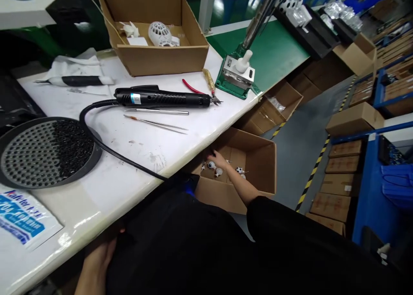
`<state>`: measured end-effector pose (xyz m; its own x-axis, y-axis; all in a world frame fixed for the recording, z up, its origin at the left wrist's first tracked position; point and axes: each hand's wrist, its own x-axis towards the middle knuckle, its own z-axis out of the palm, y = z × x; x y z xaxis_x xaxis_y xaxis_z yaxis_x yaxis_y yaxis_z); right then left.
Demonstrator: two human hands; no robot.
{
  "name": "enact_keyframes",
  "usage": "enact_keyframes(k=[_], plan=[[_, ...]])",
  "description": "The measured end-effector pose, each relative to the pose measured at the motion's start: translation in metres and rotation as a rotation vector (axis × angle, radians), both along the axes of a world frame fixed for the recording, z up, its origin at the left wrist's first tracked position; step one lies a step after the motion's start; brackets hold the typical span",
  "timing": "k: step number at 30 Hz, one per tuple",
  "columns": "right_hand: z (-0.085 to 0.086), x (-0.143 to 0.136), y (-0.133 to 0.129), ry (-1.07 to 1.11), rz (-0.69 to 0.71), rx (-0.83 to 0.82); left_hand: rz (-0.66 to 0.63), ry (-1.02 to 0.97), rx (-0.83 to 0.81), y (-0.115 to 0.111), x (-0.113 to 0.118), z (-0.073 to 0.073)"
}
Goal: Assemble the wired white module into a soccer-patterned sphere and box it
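The left hand (97, 256) rests low by the lap, near the counter (135, 157) edge. I cannot tell if its grip is apart or together. Farther off, the right hand (219, 160) reaches down into a floor box (258, 157), fingers spread over small white parts (211, 166). They look tiny and round, with dark spots. Reaching sideways like that, a part could slip and roll away.

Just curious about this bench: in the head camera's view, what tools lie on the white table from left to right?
Round black perforated tray → black-and-white pen-shaped tool on a cloth → black electric screwdriver with cable → red-handled cutters → green-based press fixture.
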<state>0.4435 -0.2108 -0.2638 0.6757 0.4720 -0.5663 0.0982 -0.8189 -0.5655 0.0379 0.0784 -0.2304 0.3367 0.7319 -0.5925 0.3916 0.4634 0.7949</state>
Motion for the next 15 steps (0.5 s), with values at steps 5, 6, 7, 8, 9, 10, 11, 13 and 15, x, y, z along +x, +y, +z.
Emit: enact_keyframes(k=[5,6,7,8,9,10,11,13,15], plan=[[-0.006,-0.070,-0.058,0.027,0.223,-0.145,0.086,-0.084,-0.095,-0.005,-0.005,-0.004],[-0.010,-0.079,-0.063,0.015,0.255,-0.173,0.103,-0.097,-0.109,-0.006,-0.006,-0.004],[-0.013,-0.083,-0.064,-0.004,0.279,-0.201,0.123,-0.105,-0.124,-0.007,-0.006,-0.004],[-0.017,-0.084,-0.063,-0.029,0.295,-0.229,0.144,-0.109,-0.141,-0.009,-0.007,-0.004],[-0.020,-0.083,-0.058,-0.059,0.306,-0.257,0.169,-0.109,-0.159,-0.012,-0.008,-0.005],[-0.023,-0.079,-0.051,-0.093,0.311,-0.285,0.196,-0.110,-0.178,-0.014,-0.009,-0.006],[-0.025,-0.074,-0.042,-0.128,0.312,-0.310,0.223,-0.111,-0.197,-0.017,-0.011,-0.008],[-0.027,-0.061,-0.018,-0.196,0.313,-0.345,0.283,-0.122,-0.229,-0.022,-0.014,-0.013],[-0.024,-0.048,0.008,-0.244,0.334,-0.346,0.341,-0.153,-0.244,-0.025,-0.016,-0.018]])
